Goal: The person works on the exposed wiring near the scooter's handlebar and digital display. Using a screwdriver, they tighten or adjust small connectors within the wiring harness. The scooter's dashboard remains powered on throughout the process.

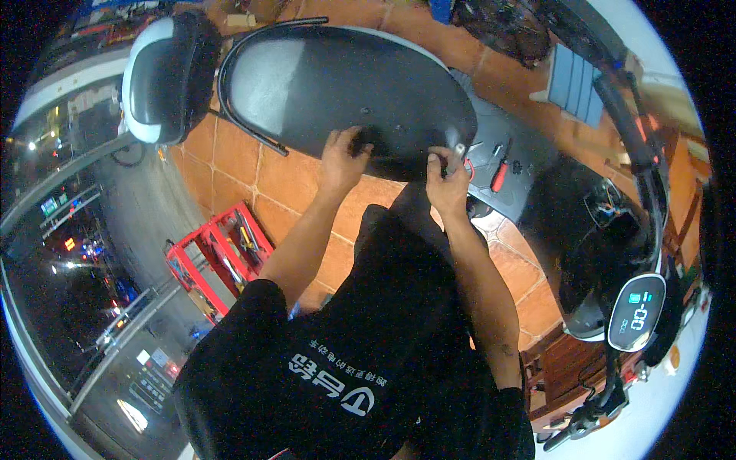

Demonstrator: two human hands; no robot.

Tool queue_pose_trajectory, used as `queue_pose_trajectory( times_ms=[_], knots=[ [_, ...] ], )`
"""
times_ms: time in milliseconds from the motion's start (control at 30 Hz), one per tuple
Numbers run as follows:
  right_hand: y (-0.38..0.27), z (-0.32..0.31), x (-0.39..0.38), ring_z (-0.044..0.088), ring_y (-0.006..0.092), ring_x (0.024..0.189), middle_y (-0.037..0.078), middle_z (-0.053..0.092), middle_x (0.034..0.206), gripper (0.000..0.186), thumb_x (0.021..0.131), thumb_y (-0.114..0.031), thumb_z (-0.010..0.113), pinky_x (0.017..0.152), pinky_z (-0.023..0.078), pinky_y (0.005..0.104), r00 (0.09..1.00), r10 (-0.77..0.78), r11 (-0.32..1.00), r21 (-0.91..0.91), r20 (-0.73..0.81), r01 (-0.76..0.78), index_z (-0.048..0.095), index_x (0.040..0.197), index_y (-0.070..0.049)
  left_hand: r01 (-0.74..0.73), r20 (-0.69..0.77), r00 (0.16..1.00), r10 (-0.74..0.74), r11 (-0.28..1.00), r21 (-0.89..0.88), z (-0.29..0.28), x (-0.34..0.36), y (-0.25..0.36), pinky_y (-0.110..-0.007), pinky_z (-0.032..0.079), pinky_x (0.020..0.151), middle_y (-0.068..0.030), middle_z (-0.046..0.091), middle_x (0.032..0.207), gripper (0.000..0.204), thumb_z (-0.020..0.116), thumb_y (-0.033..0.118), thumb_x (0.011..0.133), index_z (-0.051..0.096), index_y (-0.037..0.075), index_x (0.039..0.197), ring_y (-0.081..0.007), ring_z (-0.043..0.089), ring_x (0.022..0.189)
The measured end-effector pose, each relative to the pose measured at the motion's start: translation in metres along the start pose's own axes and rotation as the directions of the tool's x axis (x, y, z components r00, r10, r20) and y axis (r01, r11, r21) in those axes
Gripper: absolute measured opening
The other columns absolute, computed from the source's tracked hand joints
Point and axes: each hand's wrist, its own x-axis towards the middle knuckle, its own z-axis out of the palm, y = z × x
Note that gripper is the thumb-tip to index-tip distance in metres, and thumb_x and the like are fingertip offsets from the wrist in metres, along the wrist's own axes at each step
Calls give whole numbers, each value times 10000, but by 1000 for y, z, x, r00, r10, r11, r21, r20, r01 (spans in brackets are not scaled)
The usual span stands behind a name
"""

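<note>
A long black scooter seat (345, 84) lies in front of me, with small dark marks or holes on its near half. At its near edge is my left hand (345, 161), fingers curled together over the black surface; whatever they hold, if anything, is hidden. Farther right, by the seat's front end, my right hand (448, 184) is closed with thumb and fingers in a pinch. A small silver metal tool (460, 150) sticks up from it; its exact kind cannot be made out. Right of that hand, a red-handled screwdriver (499, 178) lies on the grey footboard (510, 138).
A red tool box (218, 257) with several tools stands on the tiled floor (268, 203) at left. A padded backrest or top box (169, 80) is beyond the seat's rear. The lit display (636, 313) and handlebar are at right. Small dark parts lie by the screwdriver.
</note>
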Motion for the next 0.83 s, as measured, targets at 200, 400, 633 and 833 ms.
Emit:
queue_pose_trajectory(
  times_ms=[200, 400, 633, 833],
  knots=[
    [16, 1, -2, 602, 189, 750, 111, 652, 824, 189, 814, -118, 629, 707, 471, 320, 977, 185, 983, -29, 104, -183, 621, 965, -4, -32, -4, 999, 32, 997, -71, 4, 5, 1, -396, 473, 789, -137, 563, 975, 453, 737, 127, 686, 598, 109, 1116, -330, 565, 919],
    [10, -28, 2, 584, 128, 731, 64, 627, 781, 151, 834, -100, 616, 661, 465, 284, 989, 132, 990, -47, 63, -130, 617, 959, -14, -21, 54, 998, 25, 997, -80, 0, 12, 8, -407, 477, 805, -159, 563, 1007, 514, 750, 197, 702, 555, 83, 1163, -349, 562, 924],
    [13, -36, 10, 602, 164, 718, 82, 635, 783, 134, 811, -58, 629, 662, 472, 288, 994, 104, 981, -171, 41, -96, 623, 943, -31, -73, 104, 992, 76, 997, -38, 1, 17, -1, -401, 458, 852, -159, 546, 1049, 527, 740, 175, 689, 548, 89, 1171, -348, 540, 974],
    [5, -2, 21, 632, 198, 827, 91, 674, 860, 128, 809, -106, 627, 793, 470, 289, 985, 164, 975, -158, 59, -153, 643, 928, -64, -55, 148, 987, 59, 998, -30, 4, 15, -1, -400, 444, 888, -156, 535, 1086, 537, 732, 141, 675, 549, 105, 1179, -346, 520, 1025]
  ],
)
